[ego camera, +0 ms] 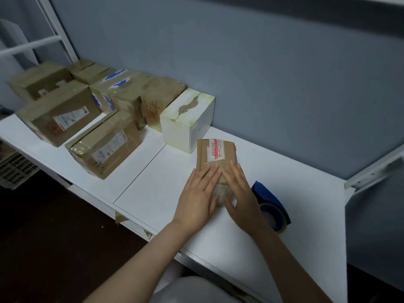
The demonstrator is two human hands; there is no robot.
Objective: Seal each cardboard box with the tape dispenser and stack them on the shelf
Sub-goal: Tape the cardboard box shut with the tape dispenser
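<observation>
Tape dispenser (273, 207) beside parcel (215, 155); left hand (197, 200), right hand (242, 193) flat atop; white box (185, 123) behind.

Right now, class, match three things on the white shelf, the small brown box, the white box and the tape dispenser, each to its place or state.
Things:
1. small brown box
2. white box
3. tape dispenser

Places or states:
A. blue, lying beside the right hand
B. pressed flat under the left hand and the right hand
C. top surface torn, just beyond the box being pressed

Pairs: 1-B, 2-C, 3-A
</observation>
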